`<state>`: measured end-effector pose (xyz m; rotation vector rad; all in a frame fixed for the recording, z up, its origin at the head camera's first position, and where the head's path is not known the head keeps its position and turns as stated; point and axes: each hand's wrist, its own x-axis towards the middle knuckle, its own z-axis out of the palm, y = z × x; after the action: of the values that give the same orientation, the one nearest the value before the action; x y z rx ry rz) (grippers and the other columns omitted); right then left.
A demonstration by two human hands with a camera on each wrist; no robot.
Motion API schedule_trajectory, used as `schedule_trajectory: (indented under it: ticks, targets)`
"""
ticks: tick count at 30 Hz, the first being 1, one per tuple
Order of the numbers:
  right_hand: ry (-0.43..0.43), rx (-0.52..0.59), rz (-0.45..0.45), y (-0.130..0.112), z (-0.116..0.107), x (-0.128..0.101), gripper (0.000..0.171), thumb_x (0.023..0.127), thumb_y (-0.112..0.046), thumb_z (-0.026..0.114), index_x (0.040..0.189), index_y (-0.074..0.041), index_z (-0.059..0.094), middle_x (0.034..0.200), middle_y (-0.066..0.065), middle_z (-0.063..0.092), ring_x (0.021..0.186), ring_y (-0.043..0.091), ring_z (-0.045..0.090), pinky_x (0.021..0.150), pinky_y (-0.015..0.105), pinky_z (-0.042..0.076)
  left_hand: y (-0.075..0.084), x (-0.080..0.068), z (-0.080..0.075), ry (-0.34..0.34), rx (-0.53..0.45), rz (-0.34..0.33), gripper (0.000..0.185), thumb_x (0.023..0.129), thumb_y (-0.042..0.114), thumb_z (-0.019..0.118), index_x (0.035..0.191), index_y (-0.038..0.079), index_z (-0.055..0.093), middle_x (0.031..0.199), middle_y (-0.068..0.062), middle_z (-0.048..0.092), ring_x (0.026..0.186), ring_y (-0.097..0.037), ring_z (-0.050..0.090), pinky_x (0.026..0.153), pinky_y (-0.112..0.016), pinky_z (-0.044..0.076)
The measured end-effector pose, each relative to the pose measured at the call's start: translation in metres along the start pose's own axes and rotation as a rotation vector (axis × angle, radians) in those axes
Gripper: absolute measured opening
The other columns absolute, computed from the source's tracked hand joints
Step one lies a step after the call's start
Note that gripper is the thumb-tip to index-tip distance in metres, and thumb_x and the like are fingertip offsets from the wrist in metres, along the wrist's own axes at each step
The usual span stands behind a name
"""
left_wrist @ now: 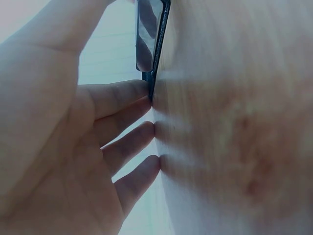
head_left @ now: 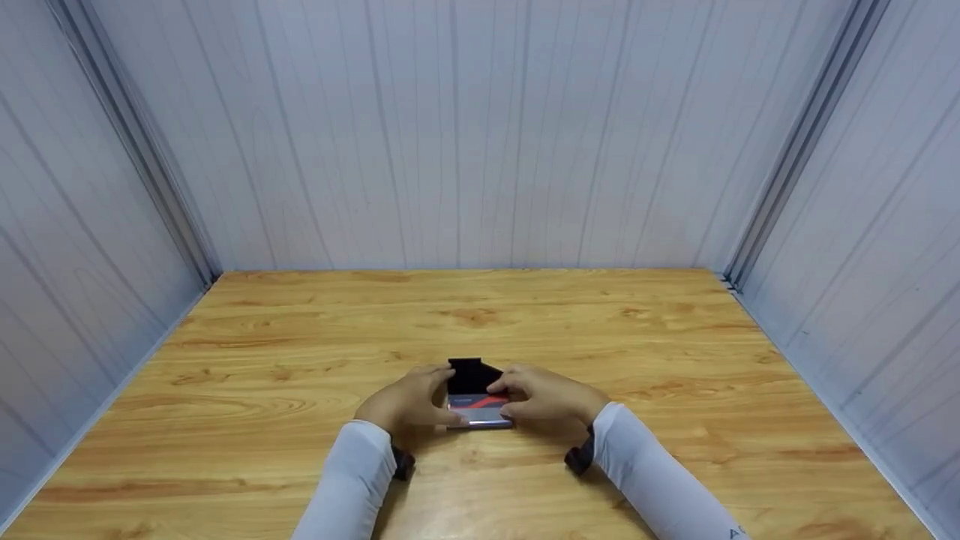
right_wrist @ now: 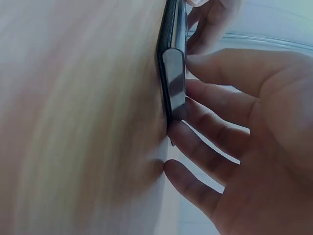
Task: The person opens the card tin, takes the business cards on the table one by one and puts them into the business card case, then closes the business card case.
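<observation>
On the table lies an open card case (head_left: 480,424) with silvery metal edges and a black flap (head_left: 466,377) folded out away from me. A grey card with a red stripe (head_left: 480,403) shows on its top. My left hand (head_left: 409,397) holds the case's left end, thumb at the near corner and fingertips at the flap's edge; its other fingertips rest on the table in the left wrist view. From the right, my right hand (head_left: 551,396) holds the case, thumb and forefinger over the card. In the right wrist view, the case's shiny end (right_wrist: 174,81) stands beside the right fingertips.
The wood-grain table (head_left: 472,315) spreads around both hands. A pale panelled wall (head_left: 480,135) rises behind it, with side walls left and right. Dark wrist mounts (head_left: 580,459) sit under both wrists, close to the tabletop.
</observation>
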<state>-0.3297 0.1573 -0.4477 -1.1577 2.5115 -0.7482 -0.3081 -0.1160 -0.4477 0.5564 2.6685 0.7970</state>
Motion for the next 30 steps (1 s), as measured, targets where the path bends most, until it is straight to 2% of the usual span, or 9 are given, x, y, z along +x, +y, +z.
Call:
schedule_trajectory:
  ticks: [5, 8, 14, 22, 25, 28, 30]
  targets:
    - [-0.013, 0.075, 0.111, 0.001, -0.006, -0.005, 0.055, 0.093, -0.033, 0.074, 0.138, -0.005, 0.057, 0.131, 0.003, 0.057, 0.116, 0.019, 0.057, 0.1, 0.036, 0.047, 0.0, 0.0, 0.001, 0.001, -0.003, -0.005, 0.097, 0.082, 0.054, 0.079, 0.157, 0.01, 0.035, 0.161, -0.009, 0.031, 0.148, -0.031, 0.025, 0.117, -0.05, 0.027]
    - [-0.011, 0.08, 0.139, 0.002, -0.009, -0.008, 0.058, 0.089, -0.034, 0.079, 0.133, -0.003, 0.057, 0.128, 0.006, 0.058, 0.118, 0.022, 0.056, 0.102, 0.039, 0.046, 0.0, 0.0, 0.001, 0.004, -0.008, 0.003, 0.097, 0.082, 0.053, 0.08, 0.157, 0.009, 0.035, 0.161, -0.01, 0.031, 0.148, -0.033, 0.024, 0.116, -0.051, 0.027]
    - [-0.007, 0.04, 0.182, 0.001, -0.01, -0.011, 0.056, 0.083, -0.034, 0.084, 0.125, -0.004, 0.06, 0.117, 0.003, 0.06, 0.11, 0.02, 0.057, 0.1, 0.041, 0.047, 0.0, 0.0, 0.001, 0.0, -0.012, 0.01, 0.099, 0.082, 0.053, 0.08, 0.157, 0.008, 0.034, 0.161, -0.013, 0.028, 0.148, -0.034, 0.024, 0.115, -0.052, 0.029]
    - [-0.03, -0.022, 0.233, -0.004, -0.007, -0.01, 0.058, 0.082, -0.041, 0.084, 0.124, -0.007, 0.061, 0.111, -0.002, 0.056, 0.102, 0.017, 0.054, 0.095, 0.04, 0.048, 0.0, 0.001, 0.002, 0.008, -0.015, 0.015, 0.101, 0.081, 0.053, 0.081, 0.157, 0.007, 0.033, 0.161, -0.013, 0.029, 0.148, -0.034, 0.024, 0.117, -0.051, 0.026]
    - [-0.027, -0.028, 0.225, -0.005, -0.007, -0.01, 0.058, 0.083, -0.043, 0.083, 0.123, -0.008, 0.06, 0.111, -0.001, 0.057, 0.102, 0.018, 0.055, 0.093, 0.039, 0.049, 0.0, 0.001, 0.001, 0.01, -0.021, 0.022, 0.102, 0.081, 0.052, 0.081, 0.158, 0.006, 0.031, 0.155, -0.012, 0.038, 0.145, -0.032, 0.029, 0.116, -0.051, 0.029]
    - [-0.021, -0.02, 0.217, -0.006, -0.006, -0.01, 0.059, 0.084, -0.042, 0.082, 0.125, -0.007, 0.059, 0.116, 0.003, 0.058, 0.108, 0.022, 0.056, 0.096, 0.04, 0.048, -0.001, 0.002, 0.001, 0.001, -0.034, 0.034, 0.103, 0.082, 0.049, 0.082, 0.158, 0.005, 0.028, 0.135, -0.009, 0.054, 0.134, -0.029, 0.042, 0.112, -0.049, 0.035]
    - [-0.019, -0.01, 0.218, -0.006, -0.006, -0.01, 0.06, 0.084, -0.041, 0.082, 0.127, -0.006, 0.059, 0.119, 0.004, 0.058, 0.112, 0.023, 0.056, 0.099, 0.041, 0.047, -0.001, 0.002, 0.001, -0.004, -0.037, 0.048, 0.104, 0.082, 0.048, 0.082, 0.158, 0.004, 0.027, 0.13, -0.008, 0.056, 0.131, -0.028, 0.044, 0.11, -0.049, 0.036]
